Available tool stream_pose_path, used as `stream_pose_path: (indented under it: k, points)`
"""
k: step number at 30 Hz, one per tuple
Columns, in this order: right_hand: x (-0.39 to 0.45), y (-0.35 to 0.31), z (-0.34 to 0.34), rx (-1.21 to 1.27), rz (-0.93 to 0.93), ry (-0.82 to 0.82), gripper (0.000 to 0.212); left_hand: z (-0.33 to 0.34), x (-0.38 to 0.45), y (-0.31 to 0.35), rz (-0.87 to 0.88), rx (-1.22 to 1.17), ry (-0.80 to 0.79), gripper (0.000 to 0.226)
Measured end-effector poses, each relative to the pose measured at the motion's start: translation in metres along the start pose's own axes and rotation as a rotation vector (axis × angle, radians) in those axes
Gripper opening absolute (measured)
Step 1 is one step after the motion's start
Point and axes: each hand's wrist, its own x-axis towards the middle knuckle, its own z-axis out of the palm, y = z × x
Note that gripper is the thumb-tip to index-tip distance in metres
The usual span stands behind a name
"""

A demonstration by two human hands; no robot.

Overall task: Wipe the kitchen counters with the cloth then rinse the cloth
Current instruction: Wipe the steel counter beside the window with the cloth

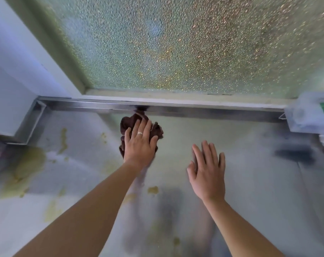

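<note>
Cloth and counter fill a downward view from a head-worn camera, with two bare forearms reaching forward from the bottom edge. Nearest the viewer, the steel counter point(250, 182) is smeared with yellowish-green residue: small blobs point(153, 190) lie between the forearms, and a larger spill point(27, 164) spreads at the left. Farther out, the right hand point(206, 173) has its fingers straight and together and holds nothing; whether it hovers above the counter or rests on it cannot be told. To its left and a little farther away, the left hand point(139, 143), with a ring on one finger, presses flat with extended fingers on the cloth point(127, 123), a crumpled dark maroon rag that lies on the counter just in front of the raised metal rim point(194, 108) at the back edge. Beyond the rim stands a pane of pebbled frosted glass point(176, 43), and a pale wall point(18, 62) sits at the left. A blurred container point(309, 115) with a green label stands at the far right. The wiping step appears to be under way, with rinsing not yet begun. Since much residue remains, the next move likely calls for sweeping the cloth leftward and toward the viewer through the spills, keeping firm downward pressure.
</note>
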Motion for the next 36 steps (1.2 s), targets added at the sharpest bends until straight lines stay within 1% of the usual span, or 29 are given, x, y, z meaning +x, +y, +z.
stream_pose_path:
  k: [2,6,9,12,14,18,23,30,36]
  points:
    - [0.000,0.000,-0.001,-0.007,0.002,-0.009,0.055,-0.006,-0.033,0.001,-0.004,-0.011,-0.039,0.061]
    - [-0.002,-0.002,-0.005,-0.014,0.010,-0.098,0.057,-0.014,-0.101,0.006,0.060,-0.012,-0.138,0.061]
    - [-0.001,-0.006,-0.011,0.023,0.026,-0.132,0.056,-0.013,-0.136,0.019,0.115,-0.010,-0.176,0.058]
    - [-0.023,-0.012,-0.022,0.012,0.014,-0.114,0.051,-0.010,-0.172,0.038,0.210,0.024,-0.211,0.055]
    - [-0.045,-0.016,-0.022,-0.016,-0.010,-0.110,0.051,-0.006,-0.186,0.047,0.242,0.051,-0.199,0.056]
    - [-0.065,-0.018,-0.011,-0.038,0.007,-0.092,0.057,-0.005,-0.163,0.043,0.174,0.070,-0.159,0.058]
    - [-0.067,-0.019,0.000,-0.056,0.005,-0.024,0.059,-0.010,-0.096,0.010,0.056,0.071,-0.126,0.059]
    - [-0.064,-0.021,0.001,-0.030,0.008,0.056,0.057,-0.015,-0.016,-0.022,0.070,0.081,-0.091,0.059]
    - [-0.063,-0.021,0.003,-0.016,0.022,0.083,0.057,-0.012,-0.005,-0.023,0.063,0.062,-0.069,0.060]
